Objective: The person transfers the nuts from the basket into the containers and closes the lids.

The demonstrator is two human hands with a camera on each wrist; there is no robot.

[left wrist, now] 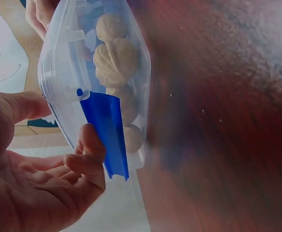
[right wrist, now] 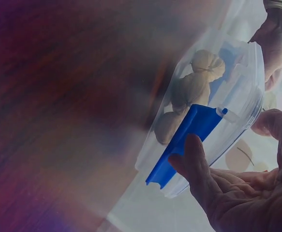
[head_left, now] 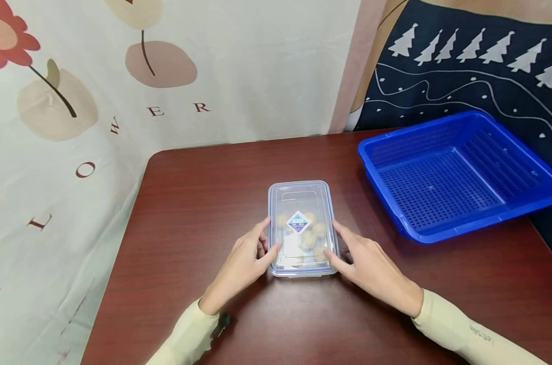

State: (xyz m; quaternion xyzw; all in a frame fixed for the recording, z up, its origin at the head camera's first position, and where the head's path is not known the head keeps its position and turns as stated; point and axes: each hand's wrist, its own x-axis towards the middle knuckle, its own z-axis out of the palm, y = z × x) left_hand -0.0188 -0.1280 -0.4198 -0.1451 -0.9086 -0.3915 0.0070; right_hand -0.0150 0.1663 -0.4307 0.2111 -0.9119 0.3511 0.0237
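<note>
A clear plastic food container (head_left: pixel 300 197) with a blue-edged lid and a diamond-shaped label lies on the table before me. Walnuts (left wrist: pixel 115 60) show through its wall. My left hand (head_left: pixel 241 258) holds the container's left side, thumb on the lid rim and fingertips against a blue side latch (left wrist: pixel 107 133) that hangs down from the lid. On the opposite side, my right hand (head_left: pixel 376 266) does the same, its thumb at the lid edge and curled fingers touching the other blue latch (right wrist: pixel 186 147). Both latches slant down over the walls.
A blue perforated plastic basket (head_left: pixel 481 223) stands at the table's right. The dark reddish wooden table (head_left: pixel 203 203) meets a white flower-print cloth (head_left: pixel 267 66) at the back and left. A dark cloth with white trees (head_left: pixel 440 86) hangs behind the basket.
</note>
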